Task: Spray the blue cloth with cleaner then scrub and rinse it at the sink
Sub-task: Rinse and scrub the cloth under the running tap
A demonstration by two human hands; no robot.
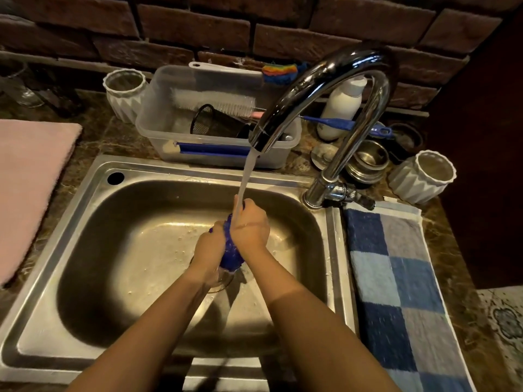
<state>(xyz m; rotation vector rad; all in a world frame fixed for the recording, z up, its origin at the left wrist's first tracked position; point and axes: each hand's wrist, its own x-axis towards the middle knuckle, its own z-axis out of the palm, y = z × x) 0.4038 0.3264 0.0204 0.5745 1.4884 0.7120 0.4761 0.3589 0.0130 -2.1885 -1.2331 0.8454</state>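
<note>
Over the middle of the steel sink (85, 210), the left hand (208, 246) and right hand (249, 224) clamp together on the bunched blue cloth (229, 253), water from the chrome tap (325, 80) streaming onto the right hand's fingers.

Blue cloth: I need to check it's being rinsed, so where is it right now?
The blue cloth is bunched between the left hand and right hand, under the faucet's stream above the sink.
</note>
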